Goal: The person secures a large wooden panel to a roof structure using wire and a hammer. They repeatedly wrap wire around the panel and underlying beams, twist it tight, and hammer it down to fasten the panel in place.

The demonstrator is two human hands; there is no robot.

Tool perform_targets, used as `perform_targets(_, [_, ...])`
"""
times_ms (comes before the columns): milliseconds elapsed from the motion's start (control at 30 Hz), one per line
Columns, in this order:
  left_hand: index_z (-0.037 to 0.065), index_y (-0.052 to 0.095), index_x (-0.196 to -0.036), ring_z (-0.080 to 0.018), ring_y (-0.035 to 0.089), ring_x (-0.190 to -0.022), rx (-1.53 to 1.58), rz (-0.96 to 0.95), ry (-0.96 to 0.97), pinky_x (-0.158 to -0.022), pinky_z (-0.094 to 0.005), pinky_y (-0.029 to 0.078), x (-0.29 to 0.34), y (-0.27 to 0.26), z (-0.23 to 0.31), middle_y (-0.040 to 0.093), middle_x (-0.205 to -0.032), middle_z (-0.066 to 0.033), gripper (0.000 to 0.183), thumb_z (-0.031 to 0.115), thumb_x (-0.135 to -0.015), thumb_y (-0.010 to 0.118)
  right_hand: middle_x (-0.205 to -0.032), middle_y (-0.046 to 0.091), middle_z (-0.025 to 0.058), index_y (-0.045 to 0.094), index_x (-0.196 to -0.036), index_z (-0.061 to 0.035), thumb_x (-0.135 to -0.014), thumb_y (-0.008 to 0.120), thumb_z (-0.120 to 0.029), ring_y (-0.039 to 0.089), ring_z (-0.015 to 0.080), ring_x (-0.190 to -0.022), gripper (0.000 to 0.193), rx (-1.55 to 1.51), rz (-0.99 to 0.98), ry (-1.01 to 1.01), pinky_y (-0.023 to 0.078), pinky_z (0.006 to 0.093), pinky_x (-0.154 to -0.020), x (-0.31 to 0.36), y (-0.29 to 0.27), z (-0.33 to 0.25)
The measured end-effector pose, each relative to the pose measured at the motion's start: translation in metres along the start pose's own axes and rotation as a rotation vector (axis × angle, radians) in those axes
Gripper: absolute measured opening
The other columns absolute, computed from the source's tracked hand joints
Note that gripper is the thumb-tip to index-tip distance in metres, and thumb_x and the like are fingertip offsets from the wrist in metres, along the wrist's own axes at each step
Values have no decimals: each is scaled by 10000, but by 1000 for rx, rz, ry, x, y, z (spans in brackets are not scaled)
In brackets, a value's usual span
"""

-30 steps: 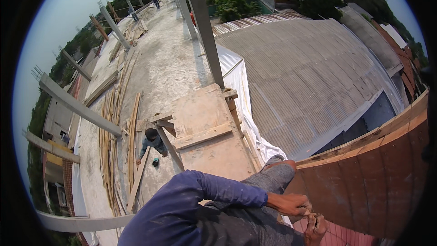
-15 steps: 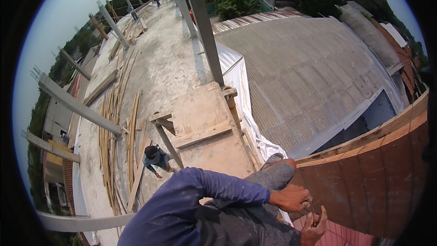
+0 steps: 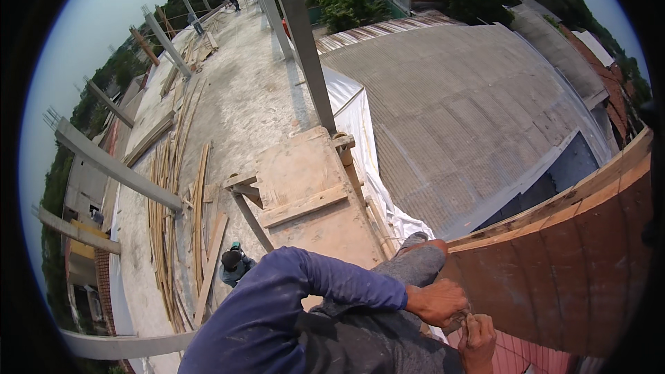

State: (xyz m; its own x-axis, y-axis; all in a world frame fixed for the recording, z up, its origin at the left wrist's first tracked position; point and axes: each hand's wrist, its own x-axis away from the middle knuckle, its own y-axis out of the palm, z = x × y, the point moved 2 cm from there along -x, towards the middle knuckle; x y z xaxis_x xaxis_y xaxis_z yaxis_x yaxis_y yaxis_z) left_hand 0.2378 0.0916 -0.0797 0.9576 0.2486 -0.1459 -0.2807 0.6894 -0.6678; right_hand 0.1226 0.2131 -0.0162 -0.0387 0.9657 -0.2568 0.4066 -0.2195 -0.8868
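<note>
My left hand (image 3: pixel 438 303), at the end of a blue sleeve (image 3: pixel 346 282), is closed, its fingers curled and pinching. My right hand (image 3: pixel 478 341) rises from the lower edge with thumb and fingers pressed together. The fingertips of both hands meet. Whatever they hold is too small or hidden to make out. Just right of the hands stands a brown panel (image 3: pixel 554 270) with a wooden beam (image 3: pixel 547 202) along its top. My bent leg in grey trousers (image 3: pixel 419 266) lies beyond the left hand, close to the panel.
Far below is a concrete floor slab (image 3: pixel 242 83) with bamboo poles (image 3: pixel 161 215) and leaning concrete columns (image 3: pixel 121 166). A plywood platform (image 3: pixel 298 166) stands ahead. A person (image 3: pixel 235 263) is below, left of me. Grey corrugated roofing (image 3: pixel 443 111) spreads to the right beyond white sheeting (image 3: pixel 360 118).
My hands have come together; the right hand's fingers, spread before, are now closed against the left's. The person below has bent down behind my arm. The view has shifted slightly.
</note>
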Motion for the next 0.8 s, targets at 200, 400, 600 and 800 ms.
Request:
perform_targets(200, [6,670,-804,-418,641,-780,136,220,229,-676,-528,474,6,-9,14,652,-752,-209,191,184,-768,614,-864,622,176,617,-967,39,-908,663,-67,615,335,-744,130,-943,-542,726,479,438,-609,19,4,47])
perform_targets(400, [35,641,-815,-361,628,-718,496,-228,-238,-662,-469,463,-2,-11,-1,651,-742,-169,222,232,-896,580,-810,614,163,614,-943,32,-921,664,-85,599,318,-676,129,-700,-446,523,464,425,-563,13,2,45])
perform_targets(600, [6,624,-805,-159,538,-675,846,-237,-319,-621,-382,440,-2,-15,-8,589,-696,-38,207,192,-893,598,-757,606,149,612,-919,25,-934,665,-103,584,301,-608,139,-244,-203,105,449,412,-517,8,-1,30])
perform_targets(800, [-11,614,-771,-144,500,-645,1037,-243,-197,-574,-355,406,-2,-12,-8,580,-678,-20,239,197,-890,629,-704,597,136,609,-896,18,-948,666,-120,568,284,-540,159,-9,138,-226,434,399,-471,9,9,36])
